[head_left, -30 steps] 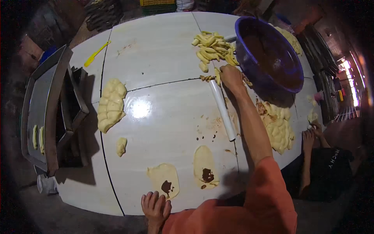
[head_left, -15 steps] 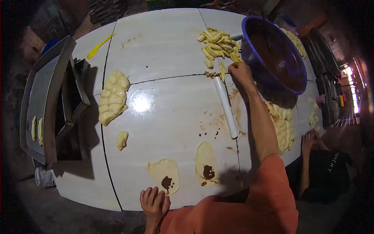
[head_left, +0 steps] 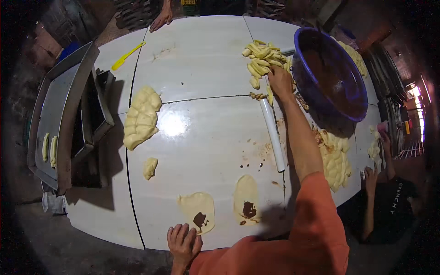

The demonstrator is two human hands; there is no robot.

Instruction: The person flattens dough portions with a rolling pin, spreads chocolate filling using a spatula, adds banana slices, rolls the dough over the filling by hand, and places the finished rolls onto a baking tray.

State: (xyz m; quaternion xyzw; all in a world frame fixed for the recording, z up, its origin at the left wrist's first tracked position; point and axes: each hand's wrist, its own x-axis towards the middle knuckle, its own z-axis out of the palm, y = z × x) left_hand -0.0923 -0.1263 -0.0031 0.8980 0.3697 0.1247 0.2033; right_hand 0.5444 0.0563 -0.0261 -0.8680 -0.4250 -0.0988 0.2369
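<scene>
My right hand (head_left: pixel 280 83) is at the near right edge of a pile of sliced banana strips (head_left: pixel 266 56). Its fingers are bunched downward, and whatever is between them is hidden. At the table's near edge my left hand (head_left: pixel 184 242) lies with fingers stretched out, just below a flattened dough piece (head_left: pixel 198 205) that bears a dark brown chocolate-like dab (head_left: pixel 200 219). To its right lies a second flattened oval of dough (head_left: pixel 246 188), also with a brown dab (head_left: pixel 249 210). A white rolling pin (head_left: pixel 272 137) lies beneath the banana pile, beside my right forearm.
A purple basin (head_left: pixel 300 59) with brown residue stands at the right, near dough portions (head_left: pixel 337 160). More dough (head_left: pixel 141 120) and a small lump (head_left: pixel 150 168) lie left. Metal trays (head_left: pixel 73 110) and a yellow spatula (head_left: pixel 128 56) are farther left. Other people's hands (head_left: pixel 162 19) rest on table edges.
My right hand has moved up and into the banana pile; my left hand stays put. Another person's hand has appeared at the far edge. The person at right has reached forward over the table.
</scene>
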